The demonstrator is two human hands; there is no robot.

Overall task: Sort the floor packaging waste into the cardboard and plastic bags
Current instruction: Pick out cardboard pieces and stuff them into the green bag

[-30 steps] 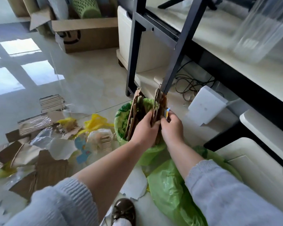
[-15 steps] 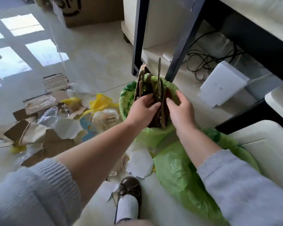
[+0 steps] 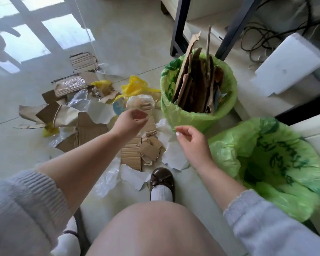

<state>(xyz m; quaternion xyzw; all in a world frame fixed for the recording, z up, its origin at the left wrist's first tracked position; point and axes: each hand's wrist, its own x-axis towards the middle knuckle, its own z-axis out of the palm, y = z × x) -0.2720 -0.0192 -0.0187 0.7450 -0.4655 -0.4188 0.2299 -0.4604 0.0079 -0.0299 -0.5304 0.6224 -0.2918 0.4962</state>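
Head view: far bag (image 3: 198, 115) crammed w/ upright torn cardboard (image 3: 196, 84); left hand (image 3: 130, 120) & right hand (image 3: 191, 143) loosely curled, both empty, over the floor scraps (image 3: 135, 154).

One cam on my head, wide-angle, looks steeply down and fwd, close over my knee (image 3: 151, 228) and the floor (image 3: 129, 34).

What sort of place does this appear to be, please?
Probably a home or small office room: glossy tiled floor, a black desk frame with tangled cables beneath, and bins lined with green bags.
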